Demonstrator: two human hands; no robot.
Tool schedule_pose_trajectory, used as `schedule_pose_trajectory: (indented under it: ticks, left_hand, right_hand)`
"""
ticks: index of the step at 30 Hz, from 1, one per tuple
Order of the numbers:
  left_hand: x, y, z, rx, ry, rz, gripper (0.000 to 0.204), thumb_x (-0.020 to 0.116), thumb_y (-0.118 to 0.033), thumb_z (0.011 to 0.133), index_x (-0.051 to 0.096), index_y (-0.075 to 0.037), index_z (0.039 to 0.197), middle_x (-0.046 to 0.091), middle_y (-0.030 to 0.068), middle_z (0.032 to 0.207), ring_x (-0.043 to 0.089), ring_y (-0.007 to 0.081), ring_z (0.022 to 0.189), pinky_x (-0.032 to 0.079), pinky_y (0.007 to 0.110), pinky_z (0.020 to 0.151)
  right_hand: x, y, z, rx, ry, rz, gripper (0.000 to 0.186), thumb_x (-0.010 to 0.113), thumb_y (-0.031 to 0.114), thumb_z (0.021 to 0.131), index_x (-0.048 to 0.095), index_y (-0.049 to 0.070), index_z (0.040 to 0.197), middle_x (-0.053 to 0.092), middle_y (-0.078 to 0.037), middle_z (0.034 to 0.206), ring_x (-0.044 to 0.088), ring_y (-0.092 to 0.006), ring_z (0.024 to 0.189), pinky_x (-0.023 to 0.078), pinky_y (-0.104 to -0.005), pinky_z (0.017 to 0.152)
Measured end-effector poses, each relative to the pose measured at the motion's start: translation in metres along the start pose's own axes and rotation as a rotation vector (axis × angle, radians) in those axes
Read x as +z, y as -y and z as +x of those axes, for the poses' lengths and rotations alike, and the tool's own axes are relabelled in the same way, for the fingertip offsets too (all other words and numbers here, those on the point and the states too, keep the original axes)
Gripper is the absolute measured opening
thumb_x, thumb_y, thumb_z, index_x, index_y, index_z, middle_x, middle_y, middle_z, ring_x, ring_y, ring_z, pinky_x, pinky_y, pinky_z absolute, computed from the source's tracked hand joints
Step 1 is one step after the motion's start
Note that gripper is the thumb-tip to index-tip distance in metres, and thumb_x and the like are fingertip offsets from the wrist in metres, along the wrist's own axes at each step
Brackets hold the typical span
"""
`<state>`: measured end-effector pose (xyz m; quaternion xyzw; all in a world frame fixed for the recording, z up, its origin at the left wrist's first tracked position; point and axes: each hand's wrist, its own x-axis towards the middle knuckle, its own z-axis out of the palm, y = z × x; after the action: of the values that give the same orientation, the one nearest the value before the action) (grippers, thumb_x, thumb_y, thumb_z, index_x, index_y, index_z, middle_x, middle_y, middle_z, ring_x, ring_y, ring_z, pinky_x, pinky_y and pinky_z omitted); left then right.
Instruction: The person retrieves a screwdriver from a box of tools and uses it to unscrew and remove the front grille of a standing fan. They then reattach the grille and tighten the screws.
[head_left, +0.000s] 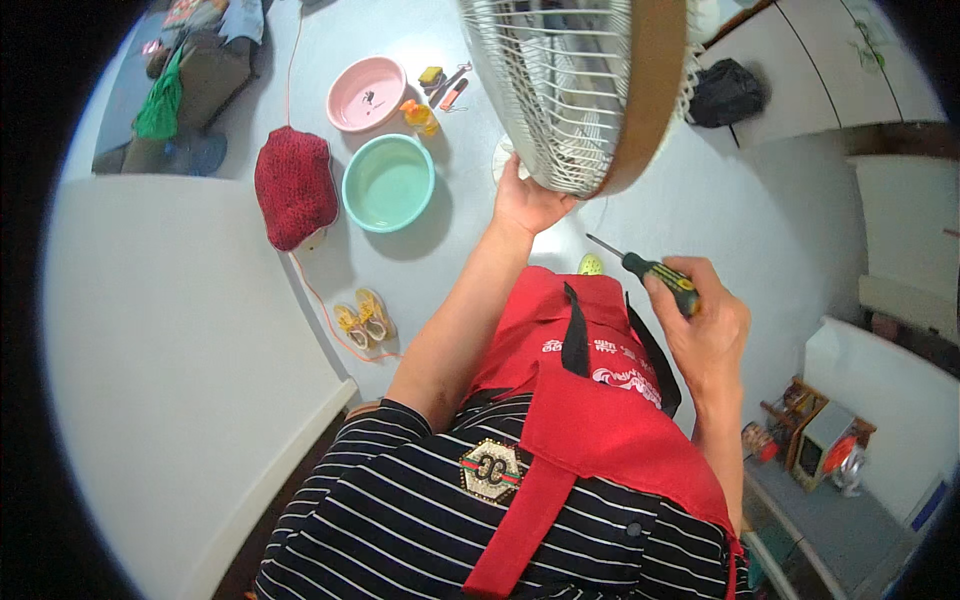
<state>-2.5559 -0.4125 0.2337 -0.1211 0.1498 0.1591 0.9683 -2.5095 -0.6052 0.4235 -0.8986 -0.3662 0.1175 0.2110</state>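
Observation:
A large electric fan (565,95) with a white wire cage and a brown rim stands in front of me, its top cut off by the picture's edge. My left hand (533,205) grips the lower edge of its cage from below, and some of those fingers are hidden. In my right hand (708,318) is a screwdriver (660,280) with a dark green and yellow handle. Its metal shaft points up and left, toward the fan but apart from it.
On the floor at left are a pink basin (367,93), a green basin (389,184), an orange-topped bottle (420,118), small tools (454,94), a dark red knitted cover (296,188) and yellow shoes (366,318). An orange cord (325,312) crosses there. A black bag (727,94) lies right.

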Motion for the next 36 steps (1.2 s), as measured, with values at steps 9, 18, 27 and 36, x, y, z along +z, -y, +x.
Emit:
schedule_pose_trajectory:
  ticks: [9,18,27,36]
  left_hand:
    - [-0.032,0.017,0.011,0.050,-0.209,-0.006,0.020,0.050,-0.021,0.087,0.053,-0.005,0.098,0.055,0.0056,0.095,0.054,0.0217,0.094,0.043,0.041,0.091]
    - [-0.012,0.017,-0.012,0.010,-0.250,0.040,0.020,0.045,-0.013,0.089,0.050,0.000,0.103,0.055,0.0122,0.103,0.053,0.0266,0.100,0.040,0.044,0.096]
    - [-0.004,0.018,-0.023,0.001,-0.246,0.138,0.022,0.043,-0.014,0.090,0.050,0.000,0.105,0.055,0.0131,0.106,0.052,0.0272,0.103,0.039,0.043,0.097]
    - [0.001,0.021,-0.024,0.006,-0.237,0.175,0.020,0.047,-0.013,0.089,0.050,0.000,0.104,0.056,0.0123,0.103,0.054,0.0258,0.100,0.043,0.039,0.094]
  right_hand:
    - [0.026,-0.036,-0.013,0.437,0.083,0.761,0.020,0.060,0.010,0.081,0.052,0.002,0.098,0.060,-0.007,0.080,0.053,-0.0094,0.063,0.040,-0.0208,0.052]
    - [0.028,-0.020,-0.018,0.361,0.044,0.818,0.027,0.059,0.009,0.083,0.049,0.000,0.107,0.058,-0.009,0.087,0.058,-0.0133,0.072,0.050,-0.0245,0.061]
    - [0.018,0.004,-0.022,0.154,-0.048,0.485,0.025,0.058,0.009,0.083,0.054,-0.001,0.107,0.060,-0.007,0.083,0.059,-0.0107,0.068,0.049,-0.0225,0.058]
    - [0.006,0.012,-0.016,-0.015,-0.111,0.165,0.022,0.063,0.007,0.077,0.060,0.002,0.099,0.063,-0.010,0.086,0.060,-0.0162,0.068,0.048,-0.0257,0.059]
